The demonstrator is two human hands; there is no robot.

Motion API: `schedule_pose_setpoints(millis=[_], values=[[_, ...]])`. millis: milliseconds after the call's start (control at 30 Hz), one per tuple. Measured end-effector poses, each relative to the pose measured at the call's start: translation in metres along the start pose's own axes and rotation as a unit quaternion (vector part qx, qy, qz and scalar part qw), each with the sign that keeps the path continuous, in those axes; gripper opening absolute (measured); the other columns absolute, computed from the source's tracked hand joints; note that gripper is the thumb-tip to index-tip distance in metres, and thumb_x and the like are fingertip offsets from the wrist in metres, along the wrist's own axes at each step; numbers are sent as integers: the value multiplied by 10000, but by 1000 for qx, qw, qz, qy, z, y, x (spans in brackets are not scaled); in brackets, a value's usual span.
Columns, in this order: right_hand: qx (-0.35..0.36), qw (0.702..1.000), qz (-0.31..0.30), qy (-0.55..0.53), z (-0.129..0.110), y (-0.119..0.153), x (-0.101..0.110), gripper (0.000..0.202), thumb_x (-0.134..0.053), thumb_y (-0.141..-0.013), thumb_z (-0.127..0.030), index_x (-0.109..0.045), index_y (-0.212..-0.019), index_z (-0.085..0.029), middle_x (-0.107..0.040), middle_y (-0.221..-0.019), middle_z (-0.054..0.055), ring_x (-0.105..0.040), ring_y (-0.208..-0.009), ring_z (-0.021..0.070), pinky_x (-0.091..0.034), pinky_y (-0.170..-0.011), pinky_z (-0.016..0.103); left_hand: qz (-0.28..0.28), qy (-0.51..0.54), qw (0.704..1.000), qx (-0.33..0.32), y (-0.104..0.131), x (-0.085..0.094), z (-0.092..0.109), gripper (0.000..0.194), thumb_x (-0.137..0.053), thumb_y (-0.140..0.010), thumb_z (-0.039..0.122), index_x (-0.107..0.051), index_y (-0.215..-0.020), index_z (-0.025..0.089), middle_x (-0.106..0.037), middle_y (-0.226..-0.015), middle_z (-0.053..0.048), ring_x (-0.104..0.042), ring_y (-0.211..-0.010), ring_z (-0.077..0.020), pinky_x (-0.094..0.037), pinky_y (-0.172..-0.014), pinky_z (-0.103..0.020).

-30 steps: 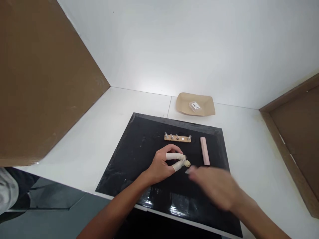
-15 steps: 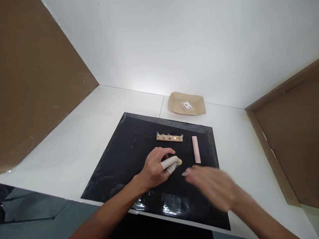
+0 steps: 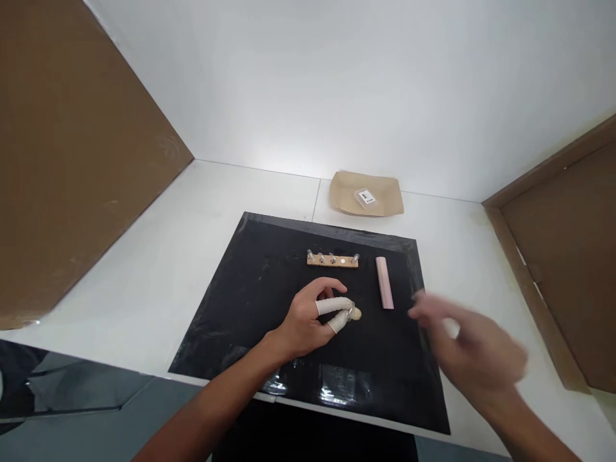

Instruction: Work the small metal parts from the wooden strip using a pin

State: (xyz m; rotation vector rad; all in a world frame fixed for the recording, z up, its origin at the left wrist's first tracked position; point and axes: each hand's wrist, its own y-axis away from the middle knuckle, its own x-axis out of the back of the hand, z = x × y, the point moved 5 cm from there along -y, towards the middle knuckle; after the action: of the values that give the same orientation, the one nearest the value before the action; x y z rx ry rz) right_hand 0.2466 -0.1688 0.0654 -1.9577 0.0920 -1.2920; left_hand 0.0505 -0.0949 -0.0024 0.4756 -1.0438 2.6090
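Observation:
My left hand (image 3: 310,317), with white covers on two fingers, hovers over or rests on the black mat (image 3: 226,289). Its covered fingertips pinch a small cream-coloured rounded piece (image 3: 357,314) with a clear edge around it. To the right, my right hand (image 3: 471,346) is smeared by motion, its fingertips curled toward each other; whether anything lies between them cannot be made out. Beyond the left hand lies a narrow wooden strip (image 3: 332,260) bearing several small clear pieces and a white dot. A pink bar (image 3: 384,283) lies between the hands, farther back.
At the back stands a brown paper tray (image 3: 392,202) holding a small clear box with a white label (image 3: 366,197). The white table (image 3: 202,212) meets a white back wall. Brown panels stand on the left (image 3: 86,160) and right (image 3: 572,256).
My right hand has moved away from the left hand, rightward toward the mat's right edge. My left hand keeps its pinch on the cream piece. The view has shifted slightly.

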Motion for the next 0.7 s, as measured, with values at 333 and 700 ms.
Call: schedule_pose_setpoints(millis=[333,700], values=[[-82,996,38,6,3,5,-8,482,-588,-1024,-558,-727,-824,-143,-736,-706,-13,-673,-539,90,-606,-564,222,-70,165,975,134,-5,-4,-7,28,-771,-863,173,-787,-840,170,-729,-1052,-88,-632,-748,-113,-562,-724,-272],[-194,977,87,9,19,28,-15,414,-595,-1035,-510,-731,-906,-140,-748,-809,3,-696,-630,102,-619,-622,241,-37,153,977,144,-4,-2,-11,31,-778,-852,179,-796,-831,163,-729,-1002,-87,-636,-747,-118,-540,-710,-261]])
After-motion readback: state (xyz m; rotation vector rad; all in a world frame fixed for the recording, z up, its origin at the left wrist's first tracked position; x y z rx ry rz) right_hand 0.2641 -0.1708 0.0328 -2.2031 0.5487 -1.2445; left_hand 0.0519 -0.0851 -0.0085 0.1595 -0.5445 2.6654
